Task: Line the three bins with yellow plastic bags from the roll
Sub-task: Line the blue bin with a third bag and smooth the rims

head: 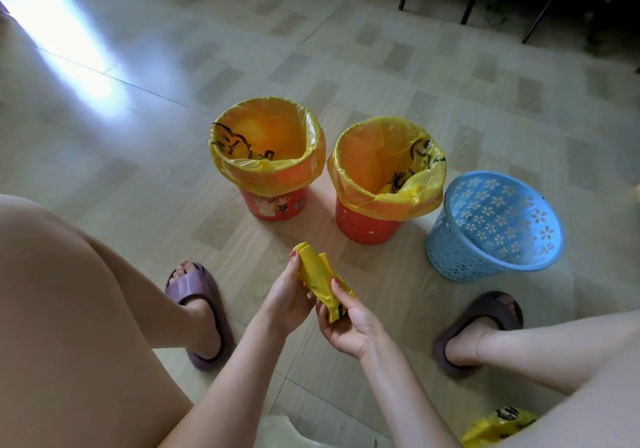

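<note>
Both hands, left (289, 295) and right (349, 323), pinch the folded yellow bag (320, 283): light, limp, slippery film, probably best gripped at its edges.

Three bins stand on the floor: two red bins (273, 201) (369, 227), each lined with one yellow bag (266, 142) (386, 167), and one blue bin (491, 229). Two hands (287, 297) (349, 323) hold one yellow roll (318, 279). Two purple slippers (199, 295) (481, 312) flank them.
</note>
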